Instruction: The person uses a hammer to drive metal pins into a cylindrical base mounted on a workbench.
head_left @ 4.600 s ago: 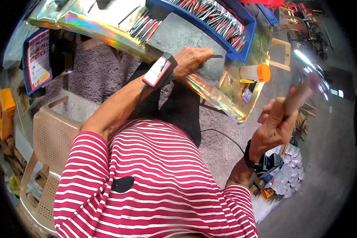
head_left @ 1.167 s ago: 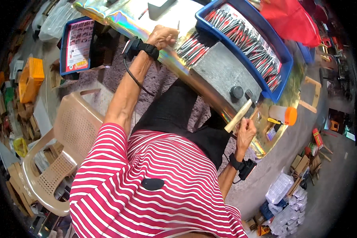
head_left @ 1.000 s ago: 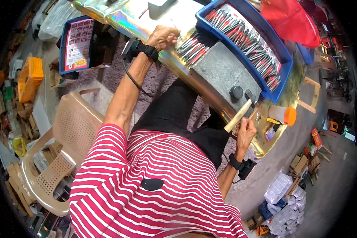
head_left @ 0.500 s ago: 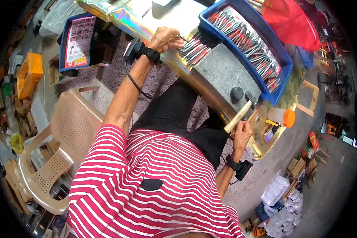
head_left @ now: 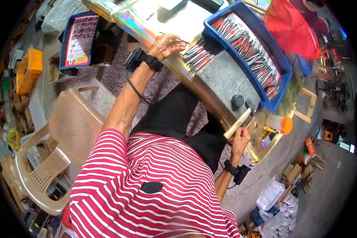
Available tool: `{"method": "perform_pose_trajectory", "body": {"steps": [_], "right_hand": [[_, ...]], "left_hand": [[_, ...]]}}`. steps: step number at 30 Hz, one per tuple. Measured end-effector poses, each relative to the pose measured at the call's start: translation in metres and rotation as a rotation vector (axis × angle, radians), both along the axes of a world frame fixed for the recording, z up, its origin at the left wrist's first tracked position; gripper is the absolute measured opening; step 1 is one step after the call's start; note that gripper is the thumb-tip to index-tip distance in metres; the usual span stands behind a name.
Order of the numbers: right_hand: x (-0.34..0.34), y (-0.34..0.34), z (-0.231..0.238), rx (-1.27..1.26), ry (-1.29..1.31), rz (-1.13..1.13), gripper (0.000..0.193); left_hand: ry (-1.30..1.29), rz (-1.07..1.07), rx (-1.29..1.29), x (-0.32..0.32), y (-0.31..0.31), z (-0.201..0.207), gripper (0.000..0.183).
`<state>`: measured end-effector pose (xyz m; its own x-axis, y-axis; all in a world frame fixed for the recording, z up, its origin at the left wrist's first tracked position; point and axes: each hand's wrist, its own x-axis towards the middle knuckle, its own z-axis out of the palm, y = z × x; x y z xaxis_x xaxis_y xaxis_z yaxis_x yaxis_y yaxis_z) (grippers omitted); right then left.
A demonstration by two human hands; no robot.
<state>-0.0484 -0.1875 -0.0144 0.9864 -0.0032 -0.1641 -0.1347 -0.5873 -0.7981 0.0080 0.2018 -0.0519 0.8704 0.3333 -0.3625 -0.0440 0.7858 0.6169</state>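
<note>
My left hand [head_left: 165, 46] is over the table's near edge, its fingers bent around a thin dark rod [head_left: 181, 41] that sticks out past the fingertips. Just right of it lies a bunch of slim pen-like tools [head_left: 199, 54] in red, black and silver. My right hand [head_left: 240, 140] is closed beside the pale wooden handle [head_left: 237, 125] of a hammer lying at the table edge. What those fingers hold, if anything, is hidden. A grey metal plate [head_left: 226, 75] spans the space between the hands, with a round black piece [head_left: 237, 101] on its right end.
Behind the plate stands a blue bin [head_left: 270, 104] full of similar slim tools. A jar with an orange lid [head_left: 286, 125] stands at the table's right end. Red cloth [head_left: 291, 29] hangs at the back right. A beige plastic chair [head_left: 73, 123] and another blue bin [head_left: 62, 51] are at left.
The whole view has shifted slightly, with the table sitting a little lower in it. Both hands stay at nearly the same spots; the left fingers have drawn in a little.
</note>
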Motion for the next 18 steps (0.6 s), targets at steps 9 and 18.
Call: {"method": "perform_pose_trajectory", "body": {"steps": [9, 18], "right_hand": [[0.0003, 0.0002, -0.0013, -0.005, -0.012, 0.007, 0.022], [0.0007, 0.0006, -0.0021, 0.003, -0.001, -0.006, 0.023]], "left_hand": [[0.022, -0.044, -0.004, 0.0030, 0.0007, -0.0042, 0.022], [0.000, 0.007, -0.064, 0.0039, -0.0014, -0.0083, 0.022]]}}
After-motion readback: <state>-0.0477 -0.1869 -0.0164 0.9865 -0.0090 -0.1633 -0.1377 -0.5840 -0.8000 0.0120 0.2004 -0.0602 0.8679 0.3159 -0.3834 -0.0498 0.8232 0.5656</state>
